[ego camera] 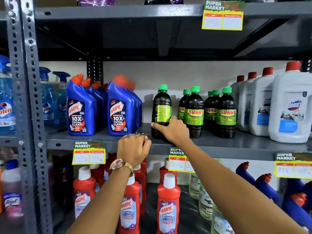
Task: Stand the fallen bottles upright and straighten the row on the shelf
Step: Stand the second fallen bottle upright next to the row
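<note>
Standing upright on the grey shelf (219,142): dark green-capped bottle (161,108), label turned away, just left of the Sunny row (209,112). Right hand (170,130) wrapped round its lower body. Left hand (133,149) loosely curled, empty, at shelf edge. Likely full, heavy, smooth; best gripped mid-body.

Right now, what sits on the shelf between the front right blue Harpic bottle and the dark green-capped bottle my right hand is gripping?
Nothing: the head view shows bare grey shelf between the Harpic bottle and the green-capped bottle in the right hand.
</note>
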